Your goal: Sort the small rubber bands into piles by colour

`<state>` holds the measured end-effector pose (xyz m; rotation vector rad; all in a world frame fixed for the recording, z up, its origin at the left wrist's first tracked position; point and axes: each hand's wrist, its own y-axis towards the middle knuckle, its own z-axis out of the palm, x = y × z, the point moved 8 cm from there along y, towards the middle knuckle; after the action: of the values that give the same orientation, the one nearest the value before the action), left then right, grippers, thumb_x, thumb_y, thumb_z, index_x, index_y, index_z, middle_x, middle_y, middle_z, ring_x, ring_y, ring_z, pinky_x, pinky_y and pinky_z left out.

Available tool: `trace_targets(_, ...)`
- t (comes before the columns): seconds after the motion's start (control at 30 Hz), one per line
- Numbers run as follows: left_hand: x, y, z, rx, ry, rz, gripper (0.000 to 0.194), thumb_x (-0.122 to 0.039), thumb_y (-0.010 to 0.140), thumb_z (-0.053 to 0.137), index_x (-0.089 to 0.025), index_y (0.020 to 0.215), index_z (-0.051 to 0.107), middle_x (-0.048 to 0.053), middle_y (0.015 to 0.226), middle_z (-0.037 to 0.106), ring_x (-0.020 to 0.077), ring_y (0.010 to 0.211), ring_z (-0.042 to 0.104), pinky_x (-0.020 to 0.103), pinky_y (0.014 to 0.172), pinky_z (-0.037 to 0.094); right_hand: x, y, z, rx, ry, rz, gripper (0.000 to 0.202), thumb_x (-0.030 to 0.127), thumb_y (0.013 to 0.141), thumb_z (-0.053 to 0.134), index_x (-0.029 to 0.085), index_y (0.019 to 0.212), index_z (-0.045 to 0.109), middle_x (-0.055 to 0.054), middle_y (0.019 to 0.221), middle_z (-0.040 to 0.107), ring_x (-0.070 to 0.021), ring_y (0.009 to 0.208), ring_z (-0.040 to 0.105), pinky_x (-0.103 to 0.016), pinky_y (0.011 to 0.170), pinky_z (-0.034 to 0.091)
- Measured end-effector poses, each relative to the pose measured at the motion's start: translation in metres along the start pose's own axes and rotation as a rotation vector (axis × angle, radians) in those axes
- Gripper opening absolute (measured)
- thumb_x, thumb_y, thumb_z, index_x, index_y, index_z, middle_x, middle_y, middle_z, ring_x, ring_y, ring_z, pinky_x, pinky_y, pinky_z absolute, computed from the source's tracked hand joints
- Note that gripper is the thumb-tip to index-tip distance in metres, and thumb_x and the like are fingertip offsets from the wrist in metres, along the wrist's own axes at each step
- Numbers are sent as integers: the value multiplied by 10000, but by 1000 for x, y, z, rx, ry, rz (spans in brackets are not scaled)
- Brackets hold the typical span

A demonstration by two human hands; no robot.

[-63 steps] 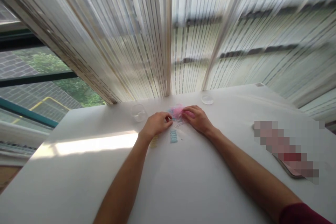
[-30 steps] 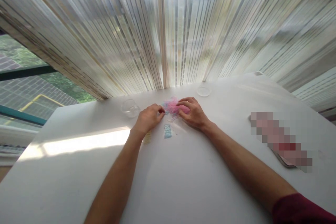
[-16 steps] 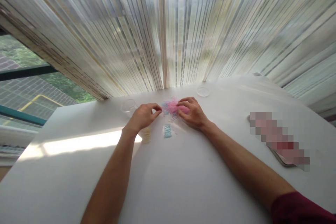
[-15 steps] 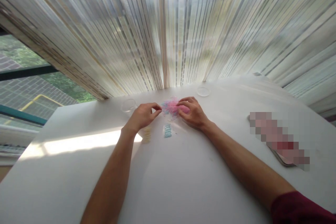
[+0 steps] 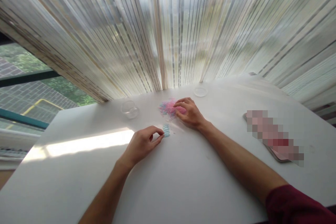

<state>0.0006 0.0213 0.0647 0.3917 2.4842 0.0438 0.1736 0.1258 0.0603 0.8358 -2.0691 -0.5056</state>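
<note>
A pile of small pink and blue pieces lies near the far edge of the white table. Just in front of it is a short column of light blue pieces. My left hand is closed in a pinch at the lower left side of this column; whatever is between the fingertips is too small to make out. My right hand rests at the right side of the pile with its fingers curved and apart, partly covering the pink pieces.
Clear round containers stand left of the pile, and a clear round lid lies behind my right hand. A blurred-out pink phone-like object is at the right. A striped curtain hangs along the far edge.
My left hand has moved from the left side of the pile down towards me, to the blue column, and now covers the yellowish pieces. My right hand has stayed at the pile.
</note>
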Motion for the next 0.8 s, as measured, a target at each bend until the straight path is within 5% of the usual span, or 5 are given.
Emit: trace_targets(0.8, 5, 24, -8, 13, 198, -82, 182, -387, 884, 610, -254, 942, 719, -14, 886, 745, 140, 646, 596, 253, 651, 451, -3, 0, 3, 14, 5, 3, 170, 246, 816, 710, 242, 986, 714, -70, 1046, 660, -250, 1055, 556, -449, 949, 455)
